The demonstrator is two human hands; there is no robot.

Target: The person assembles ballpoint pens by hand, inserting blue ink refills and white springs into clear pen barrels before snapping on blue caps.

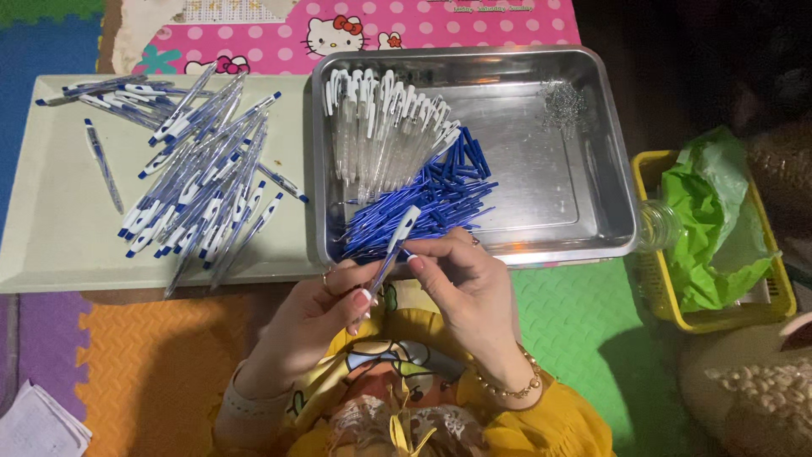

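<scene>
My left hand (317, 313) and my right hand (461, 279) both pinch one clear pen with a white clip and blue inside (396, 245), held tilted just in front of the steel tray (584, 182). Inside the tray lie a fan of clear pen barrels with white clips (381, 127), a heap of blue refills and small blue caps (440, 195), and a little pile of metal springs (562, 103). To the left, a pale green board (51, 211) carries a heap of assembled blue-and-white pens (199, 169).
A yellow basket (651, 279) with a green plastic bag (706, 220) stands at the right, a clear bottle (658, 224) beside it. Coloured foam mats cover the floor. A pink cartoon mat (355, 34) lies behind the tray. White paper (38, 423) sits at bottom left.
</scene>
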